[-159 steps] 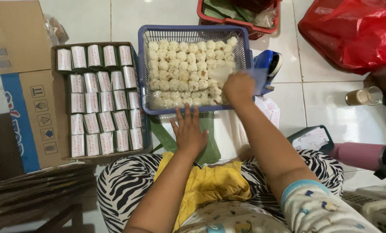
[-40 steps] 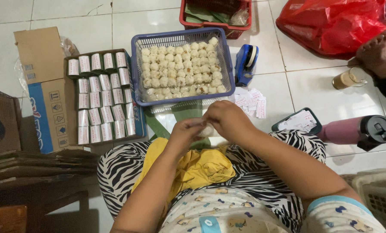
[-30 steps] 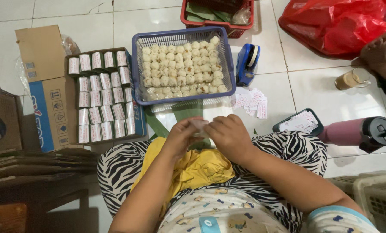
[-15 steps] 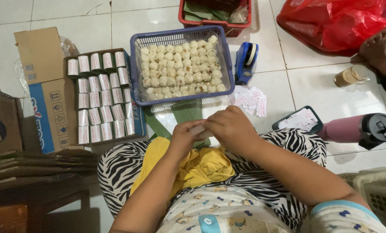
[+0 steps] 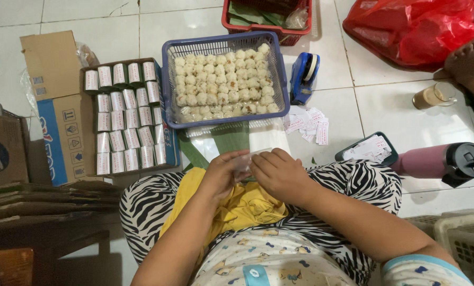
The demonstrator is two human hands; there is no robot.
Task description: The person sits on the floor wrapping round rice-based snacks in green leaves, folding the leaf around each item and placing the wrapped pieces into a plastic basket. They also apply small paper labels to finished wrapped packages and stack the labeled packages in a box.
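Observation:
My left hand (image 5: 222, 172) and my right hand (image 5: 281, 173) meet above my lap, both gripping a small clear plastic wrapper (image 5: 246, 160) with something pale inside. The hands hide most of it. In front of them on the floor lie green leaf pieces (image 5: 230, 137). Beyond those stands a blue plastic basket (image 5: 167, 74) filled with several rows of small pale round dumplings (image 5: 223, 82). A yellow cloth (image 5: 245, 206) lies on my lap over zebra-print trousers.
A cardboard box (image 5: 67, 135) with several rows of wrapped packets (image 5: 124, 116) stands at left. A blue tape dispenser (image 5: 303, 77), paper slips (image 5: 307, 121), a pink bottle (image 5: 438, 163), a glass of drink (image 5: 433, 96), a red basket (image 5: 279, 21) and a red bag (image 5: 417, 29) lie around. Another person's foot (image 5: 467, 63) is at right.
My right hand came back from the blue basket to my lap. Both hands now close together on the small wrapper, shifting only slightly in the last second.

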